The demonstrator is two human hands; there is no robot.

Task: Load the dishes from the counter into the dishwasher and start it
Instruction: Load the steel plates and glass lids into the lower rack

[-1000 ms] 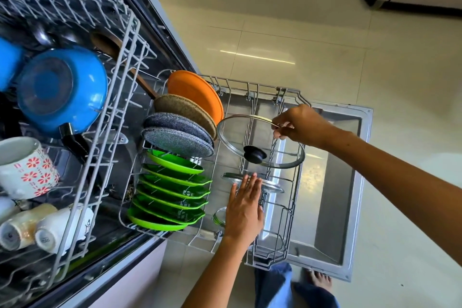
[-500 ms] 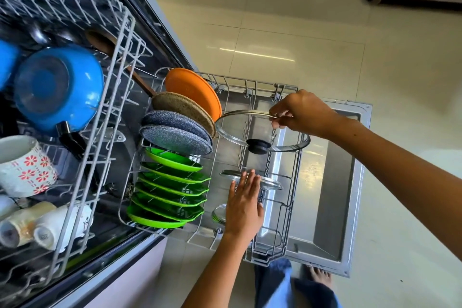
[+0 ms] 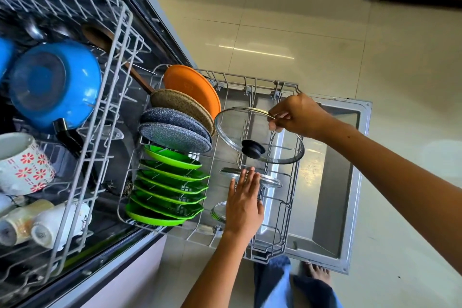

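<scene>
My right hand (image 3: 297, 115) pinches the metal rim of a large glass lid (image 3: 252, 130) with a black knob and holds it tilted over the pulled-out lower rack (image 3: 287, 90). My left hand (image 3: 245, 200) lies flat, fingers straight, on a smaller steel-rimmed lid (image 3: 271, 181) standing in the rack. Another small glass lid (image 3: 217, 212) shows partly behind that hand. Left of the lids stand several green plates (image 3: 170, 187), two grey speckled plates (image 3: 175, 132), a beige one (image 3: 182, 107) and an orange one (image 3: 192, 87).
The upper rack (image 3: 100, 120) holds a blue pan (image 3: 55, 82), a flowered mug (image 3: 22, 162), white cups (image 3: 57, 225) and a wooden spoon (image 3: 105, 37). The open dishwasher door (image 3: 350, 182) lies flat beneath the lower rack. My legs and bare foot (image 3: 317, 270) stand at its front edge.
My right hand has lifted the large glass lid slightly and shifted it toward the orange plate. My left hand has stayed on the smaller lid.
</scene>
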